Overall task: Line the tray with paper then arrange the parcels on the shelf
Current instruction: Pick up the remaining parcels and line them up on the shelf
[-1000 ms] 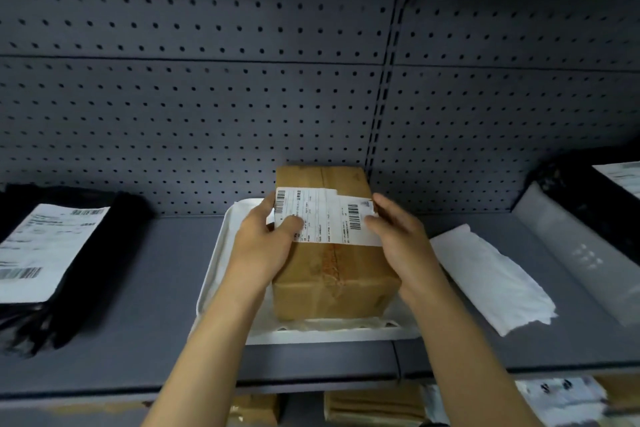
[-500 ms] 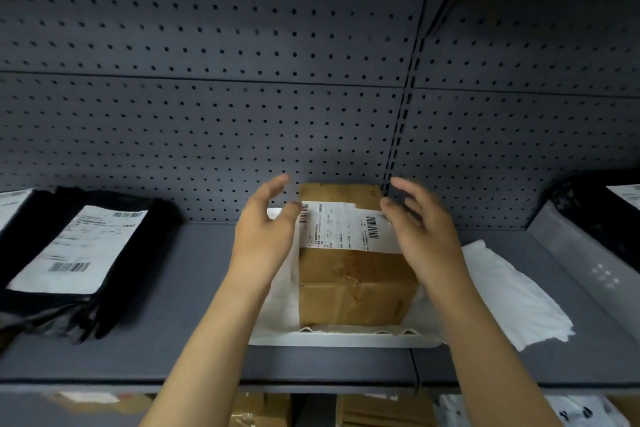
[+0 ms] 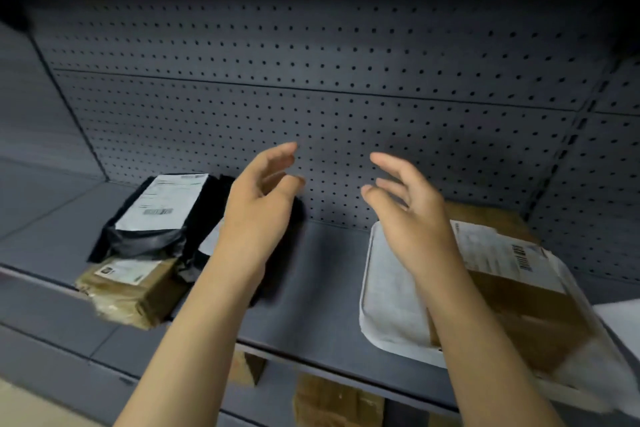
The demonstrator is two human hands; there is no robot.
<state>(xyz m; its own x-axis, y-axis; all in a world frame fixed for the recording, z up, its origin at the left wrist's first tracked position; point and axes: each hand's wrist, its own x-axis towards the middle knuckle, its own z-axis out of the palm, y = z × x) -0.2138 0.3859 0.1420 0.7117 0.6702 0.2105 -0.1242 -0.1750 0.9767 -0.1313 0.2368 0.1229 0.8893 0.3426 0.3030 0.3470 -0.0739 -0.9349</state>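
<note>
Both hands are up in front of the pegboard [image 3: 346, 107], empty. The left hand [image 3: 258, 208] and right hand [image 3: 412, 215] each have the grip spread apart, holding nothing. The box [image 3: 519, 291] sits in the paper-lined tray [image 3: 388, 302] on the shelf [image 3: 311, 288], right side. Black mailers [image 3: 152, 218] and a tan parcel [image 3: 131, 291] lie at the left.

White tray [image 3: 388, 291], brown box [image 3: 519, 308], black bag [image 3: 145, 239]
</note>
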